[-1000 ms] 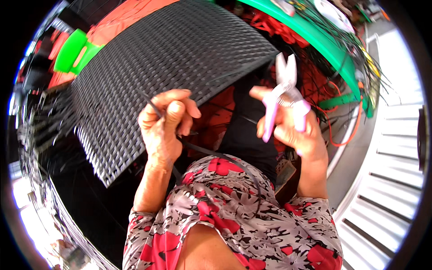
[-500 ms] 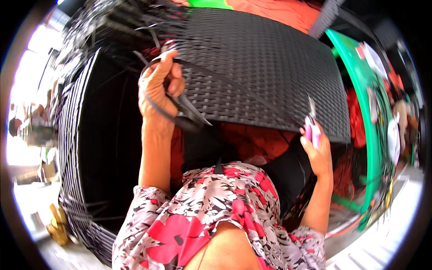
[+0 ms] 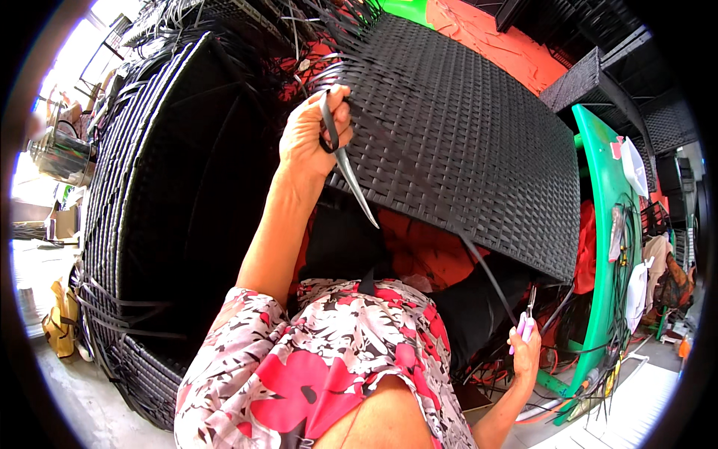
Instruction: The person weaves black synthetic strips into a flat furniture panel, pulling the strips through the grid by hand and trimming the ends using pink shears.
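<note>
At the far left, a yellow object point(image 3: 58, 329) is lying on the pale floor point(image 3: 82, 411), just beside a large black woven frame point(image 3: 161, 224) that is standing upright; loose black strands are hanging from the frame's lower left corner. Right of the frame, the left hand point(image 3: 310, 138) is reaching up with its forearm extended, its fingers closed tightly around a dark flat weaving strip point(image 3: 348, 176). The strip is looping through the fist and trailing down and to the right, ending in a pointed tip. The hand is pressing against the left edge of the black woven panel point(image 3: 464, 142), near that panel's upper left corner, where unwoven strand ends are fanning outward. The panel is lying tilted, its lower edge overhanging orange material point(image 3: 407, 251). Below, a floral sleeve point(image 3: 299, 367) is filling the lower centre. Further right, the right hand point(image 3: 527, 352) is hanging low, well apart from the panel, its fingers wrapped around pink-handled cutters point(image 3: 526, 318) whose blades are pointing upward. At the right, a green frame point(image 3: 609, 224) is standing upright, with cords dangling along it.
</note>
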